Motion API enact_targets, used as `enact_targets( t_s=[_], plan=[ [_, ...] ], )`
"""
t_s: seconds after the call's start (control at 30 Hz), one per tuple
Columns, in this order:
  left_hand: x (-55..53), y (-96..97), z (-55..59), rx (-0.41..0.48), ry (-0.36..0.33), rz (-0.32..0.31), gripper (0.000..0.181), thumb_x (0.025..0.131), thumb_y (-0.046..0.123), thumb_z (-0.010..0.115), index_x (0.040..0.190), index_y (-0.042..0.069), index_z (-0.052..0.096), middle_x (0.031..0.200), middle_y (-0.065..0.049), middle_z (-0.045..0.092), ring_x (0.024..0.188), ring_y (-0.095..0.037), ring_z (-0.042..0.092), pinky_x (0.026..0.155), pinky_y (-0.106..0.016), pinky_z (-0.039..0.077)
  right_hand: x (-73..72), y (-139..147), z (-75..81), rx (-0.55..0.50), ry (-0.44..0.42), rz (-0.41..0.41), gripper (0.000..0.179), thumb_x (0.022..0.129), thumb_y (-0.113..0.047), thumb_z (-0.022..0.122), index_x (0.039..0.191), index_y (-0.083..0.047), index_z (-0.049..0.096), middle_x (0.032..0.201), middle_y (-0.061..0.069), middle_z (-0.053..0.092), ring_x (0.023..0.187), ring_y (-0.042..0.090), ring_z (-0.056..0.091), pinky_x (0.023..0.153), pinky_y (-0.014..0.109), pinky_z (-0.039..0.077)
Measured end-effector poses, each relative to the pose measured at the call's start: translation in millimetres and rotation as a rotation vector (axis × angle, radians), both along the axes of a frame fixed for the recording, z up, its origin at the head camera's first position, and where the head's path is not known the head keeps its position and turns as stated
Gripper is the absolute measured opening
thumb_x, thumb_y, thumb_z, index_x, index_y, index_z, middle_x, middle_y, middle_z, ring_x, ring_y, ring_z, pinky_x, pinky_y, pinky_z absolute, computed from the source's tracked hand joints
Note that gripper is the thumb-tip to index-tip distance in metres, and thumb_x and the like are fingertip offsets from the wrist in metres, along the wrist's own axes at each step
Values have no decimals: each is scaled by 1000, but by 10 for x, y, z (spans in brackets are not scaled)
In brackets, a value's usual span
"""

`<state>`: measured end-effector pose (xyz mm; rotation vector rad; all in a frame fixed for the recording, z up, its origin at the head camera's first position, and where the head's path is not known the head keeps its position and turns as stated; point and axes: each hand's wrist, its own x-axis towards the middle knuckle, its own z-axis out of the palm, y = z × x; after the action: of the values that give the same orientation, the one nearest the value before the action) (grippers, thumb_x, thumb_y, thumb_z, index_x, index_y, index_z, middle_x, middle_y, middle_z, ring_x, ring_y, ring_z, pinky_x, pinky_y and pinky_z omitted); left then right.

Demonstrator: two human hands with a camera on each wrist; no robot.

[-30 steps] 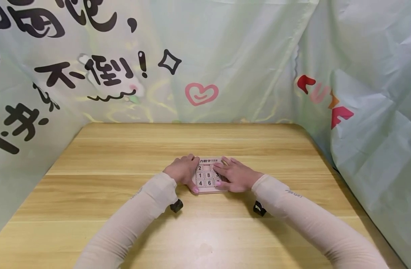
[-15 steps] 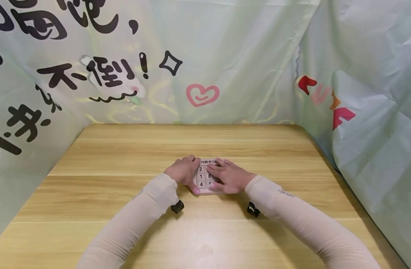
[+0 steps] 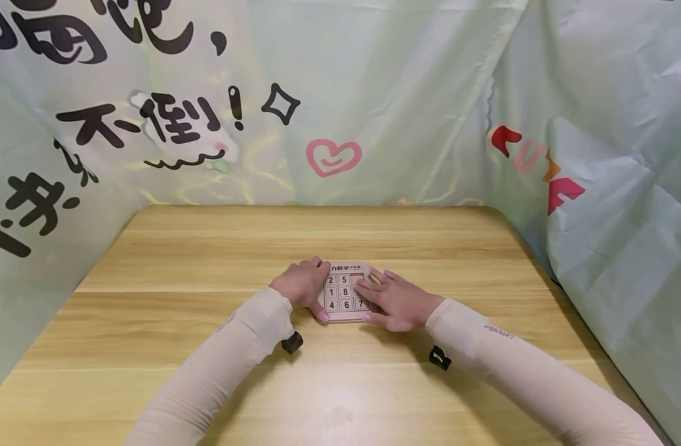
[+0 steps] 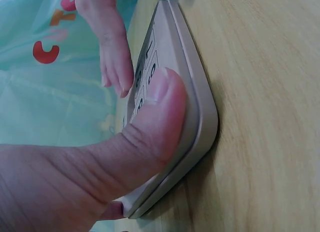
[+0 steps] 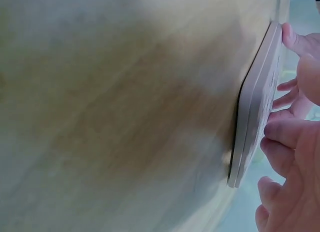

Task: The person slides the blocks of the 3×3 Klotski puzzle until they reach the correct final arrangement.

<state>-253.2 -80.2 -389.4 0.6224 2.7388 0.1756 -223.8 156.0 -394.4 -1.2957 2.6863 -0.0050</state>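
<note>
A pale pink sliding number puzzle (image 3: 346, 292) lies flat on the wooden table. Black digits mark its square tiles; 2 and 5 stand in the top row, and the top right slot shows bare. My left hand (image 3: 303, 284) grips the puzzle's left side, with the thumb (image 4: 162, 111) on the near corner in the left wrist view. From the right, my right hand (image 3: 400, 305) reaches over with fingers extended. Its fingertips (image 5: 274, 131) are right at the tile face in the right wrist view, and in the head view they cover the middle row's right tile.
The light wooden table (image 3: 340, 378) spreads around the puzzle. Behind it hangs a pale green printed cloth (image 3: 396, 105), and another sheet (image 3: 624, 204) drops along the right edge. Small black devices (image 3: 292, 342) sit under both wrists.
The 5 tile now shows in the top middle slot, which was bare a second ago, and the top right slot is bare. My right hand went left, then back right. The left hand stays put.
</note>
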Motion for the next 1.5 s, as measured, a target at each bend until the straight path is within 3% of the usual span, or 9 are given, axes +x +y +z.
enact_targets(
  t_s=[0.2, 0.7, 1.23, 1.5],
  plan=[
    [-10, -13, -1, -5, 1, -1, 106, 46, 57, 85, 132, 10, 46, 131, -11, 48, 111, -28, 51, 102, -42, 41, -16, 8, -23, 11, -5, -9, 65, 100, -47, 41, 147, -2, 39, 151, 14, 36, 142, 42, 20, 114, 56, 18],
    [-18, -1, -12, 1, 4, -8, 107, 46, 57, 86, 133, 10, 46, 132, -11, 47, 113, -28, 51, 101, -42, 41, -214, -46, -85, -3, 1, -65, 67, 100, -48, 41, 148, 0, 36, 152, 14, 35, 142, 42, 19, 115, 54, 17],
    [-6, -9, 18, 10, 10, -4, 106, 47, 56, 87, 132, 9, 46, 132, -12, 48, 112, -29, 51, 101, -43, 42, -59, -188, -90, 11, 24, 45, 66, 100, -51, 39, 148, -5, 37, 152, 11, 34, 142, 40, 19, 116, 52, 16],
    [6, -3, 17, 6, 8, -5, 106, 46, 56, 87, 132, 10, 46, 132, -11, 48, 112, -29, 52, 101, -42, 41, -41, -193, -111, 31, 18, 45, 67, 100, -52, 38, 149, -6, 36, 153, 10, 33, 143, 38, 18, 116, 51, 14]
  ],
)
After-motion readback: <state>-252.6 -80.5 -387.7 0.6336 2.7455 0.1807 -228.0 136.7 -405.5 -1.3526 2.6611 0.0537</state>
